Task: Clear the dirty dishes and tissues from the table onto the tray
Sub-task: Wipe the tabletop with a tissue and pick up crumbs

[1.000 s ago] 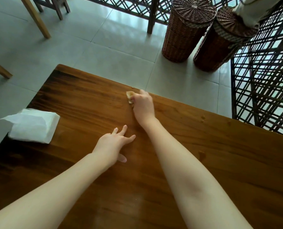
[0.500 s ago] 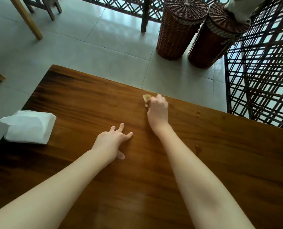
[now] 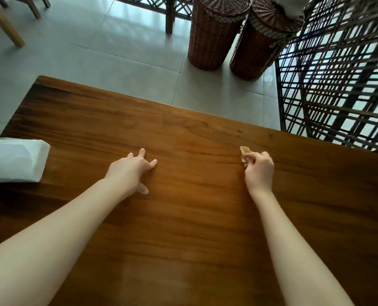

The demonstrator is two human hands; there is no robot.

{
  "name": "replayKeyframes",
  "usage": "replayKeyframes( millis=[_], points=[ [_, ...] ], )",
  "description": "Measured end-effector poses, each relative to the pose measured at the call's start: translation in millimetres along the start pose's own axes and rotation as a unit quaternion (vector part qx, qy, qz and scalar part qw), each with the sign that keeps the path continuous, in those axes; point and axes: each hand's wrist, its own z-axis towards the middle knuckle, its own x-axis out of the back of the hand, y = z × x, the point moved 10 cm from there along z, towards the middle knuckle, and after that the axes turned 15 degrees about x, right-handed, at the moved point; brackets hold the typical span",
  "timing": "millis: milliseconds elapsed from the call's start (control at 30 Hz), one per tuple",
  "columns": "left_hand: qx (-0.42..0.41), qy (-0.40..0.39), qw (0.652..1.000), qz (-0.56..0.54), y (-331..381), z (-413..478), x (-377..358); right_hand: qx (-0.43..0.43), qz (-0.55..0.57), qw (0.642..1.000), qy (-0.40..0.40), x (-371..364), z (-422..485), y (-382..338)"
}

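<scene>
On the table (image 3: 183,217), right hand (image 3: 258,171) pinches a tissue (image 3: 243,153), left hand (image 3: 129,171) spread flat; best press firmly over spots (image 3: 240,132).

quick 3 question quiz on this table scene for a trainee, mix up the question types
1. True or false: the left hand grips the white tissue pack.
2. What does the right hand pinch? A) a spoon B) a crumpled tan wad C) a cup
3. Fill in: ___ wicker baskets stand beyond the table.

Key: 1 false, it rests open on the table, apart from the pack; 2 B; 3 two.
</scene>
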Motion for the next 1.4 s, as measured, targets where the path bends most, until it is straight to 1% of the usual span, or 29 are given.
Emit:
replayKeyframes(
  millis=[67, 133, 333, 400, 467, 533, 667, 733, 800, 867, 1000, 1067, 1133, 1233, 1400],
  points=[
    [-0.001, 0.002, 1.000, 0.005, 3, -2, 2, -0.012, -0.009, 1.000, -0.004, 6, -14, 8],
    [0.002, 0.000, 1.000, 0.011, 4, -5, 2, -0.001, -0.010, 1.000, -0.009, 5, -33, -6],
    [0.003, -0.002, 1.000, -0.009, 2, -11, -3, 0.119, 0.034, 0.991, -0.052, -7, -105, -77],
    [0.007, -0.011, 1.000, -0.008, 2, -12, -4, 0.149, 0.044, 0.986, -0.067, -7, -115, -81],
    [0.009, -0.011, 1.000, -0.007, 4, -13, -4, 0.163, 0.031, 0.983, -0.079, -6, -109, -72],
    [0.012, -0.012, 1.000, -0.005, 5, -14, -3, 0.142, 0.009, 0.987, -0.069, -1, -90, -52],
    [0.014, -0.013, 1.000, -0.003, 6, -16, -4, 0.011, 0.018, 1.000, -0.012, 14, -48, 10],
    [0.018, -0.013, 1.000, -0.001, 6, -17, -3, -0.020, 0.011, 1.000, 0.001, 12, -36, 18],
    [0.021, -0.014, 1.000, 0.009, 8, -20, -3, -0.039, 0.012, 0.999, 0.031, 8, -33, 7],
    [0.024, -0.019, 0.999, 0.012, 9, -20, -4, -0.024, 0.026, 0.998, 0.042, -2, -30, -19],
    [0.033, -0.034, 0.999, 0.022, 10, -18, -1, 0.074, 0.033, 0.997, -0.011, -34, -13, -74],
    [0.033, -0.032, 0.999, 0.028, 12, -18, -1, 0.115, 0.025, 0.992, -0.036, -43, 0, -86],
    [0.035, -0.029, 0.998, 0.037, 13, -18, 0, 0.128, 0.018, 0.990, -0.053, -46, 20, -81],
    [0.039, -0.042, 0.998, 0.036, 14, -16, 0, 0.089, 0.033, 0.995, -0.028, -36, 50, -55],
    [0.035, -0.037, 0.999, 0.019, 9, -16, -3, -0.031, 0.036, 0.998, 0.043, -7, 75, 21]
  ],
)
